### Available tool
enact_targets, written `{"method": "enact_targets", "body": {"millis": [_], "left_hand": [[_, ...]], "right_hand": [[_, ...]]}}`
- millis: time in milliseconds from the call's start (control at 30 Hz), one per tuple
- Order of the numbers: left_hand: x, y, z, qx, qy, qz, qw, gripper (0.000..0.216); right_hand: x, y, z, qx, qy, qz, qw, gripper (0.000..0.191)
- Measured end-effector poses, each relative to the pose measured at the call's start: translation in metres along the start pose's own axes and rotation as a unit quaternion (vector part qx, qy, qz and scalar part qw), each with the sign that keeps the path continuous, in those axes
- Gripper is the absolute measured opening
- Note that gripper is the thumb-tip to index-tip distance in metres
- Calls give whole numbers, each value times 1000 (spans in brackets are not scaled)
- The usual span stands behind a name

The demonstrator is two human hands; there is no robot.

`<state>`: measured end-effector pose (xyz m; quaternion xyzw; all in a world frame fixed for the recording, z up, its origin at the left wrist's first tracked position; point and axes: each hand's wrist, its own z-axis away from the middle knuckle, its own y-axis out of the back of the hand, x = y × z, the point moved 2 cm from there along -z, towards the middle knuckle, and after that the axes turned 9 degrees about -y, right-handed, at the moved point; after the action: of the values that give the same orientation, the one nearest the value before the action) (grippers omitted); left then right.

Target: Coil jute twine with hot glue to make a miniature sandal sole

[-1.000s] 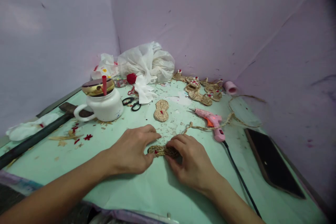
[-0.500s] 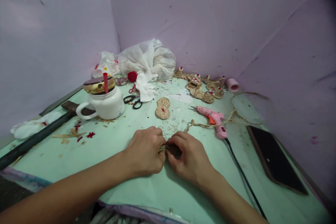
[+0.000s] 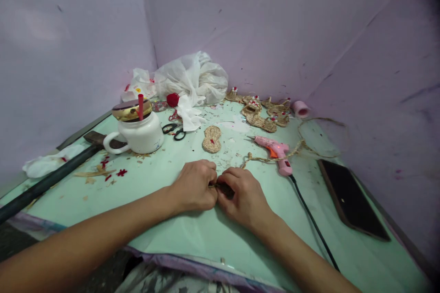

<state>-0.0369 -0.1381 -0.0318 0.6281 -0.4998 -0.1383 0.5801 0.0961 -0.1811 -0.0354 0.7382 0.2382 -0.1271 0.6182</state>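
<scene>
My left hand (image 3: 196, 186) and my right hand (image 3: 243, 198) meet low over the table, fingertips nearly touching. Both are closed on a small brown jute piece (image 3: 226, 189), mostly hidden by the fingers. A braided jute cord (image 3: 264, 160) emerges behind my right hand and runs right across a pink glue gun (image 3: 277, 152), whose small light glows. Just beyond the hands lies a flat, figure-eight jute sole (image 3: 211, 139) with a red mark in its middle.
Several jute slippers with red and white beads (image 3: 257, 116) sit near the wall. A white mug (image 3: 140, 135), hammer (image 3: 65, 169), black-handled scissors (image 3: 174, 131) and plastic bag (image 3: 195, 78) stand left and back. A phone (image 3: 352, 199) lies right, near the glue gun's cable (image 3: 312, 219).
The view has shifted slightly, so the whole scene sits a little differently. Both hands still grip the jute piece, and less of its braid shows between the fingers.
</scene>
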Motion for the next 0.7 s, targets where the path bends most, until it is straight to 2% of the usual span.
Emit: {"method": "enact_targets", "body": {"millis": [100, 167, 233, 333, 433, 533, 567, 633, 700], "left_hand": [[-2, 1, -1, 6, -5, 8, 1000, 9], [-1, 2, 0, 12, -9, 8, 1000, 8], [-1, 5, 2, 24, -14, 8, 1000, 7], [-1, 10, 5, 88, -40, 2, 995, 9], [-3, 19, 8, 179, -83, -14, 980, 10], [-5, 26, 12, 238, -120, -37, 963, 10], [-6, 27, 13, 247, -128, -44, 960, 10], [-7, 29, 15, 253, -136, -53, 956, 12], [-7, 29, 15, 253, -142, -54, 955, 14]], "right_hand": [[2, 12, 2, -8, 13, -5, 1000, 16], [6, 26, 3, 20, 44, -52, 997, 27], [13, 42, 4, 112, 51, -115, 986, 28], [26, 58, 2, 274, -25, -138, 952, 11], [38, 66, 0, 348, -110, -121, 923, 13], [56, 79, 2, 317, -226, -83, 917, 23], [64, 85, 4, 277, -278, -55, 918, 27], [79, 96, 10, 214, -330, -14, 919, 26], [94, 101, 15, 116, -394, 69, 909, 37]]}}
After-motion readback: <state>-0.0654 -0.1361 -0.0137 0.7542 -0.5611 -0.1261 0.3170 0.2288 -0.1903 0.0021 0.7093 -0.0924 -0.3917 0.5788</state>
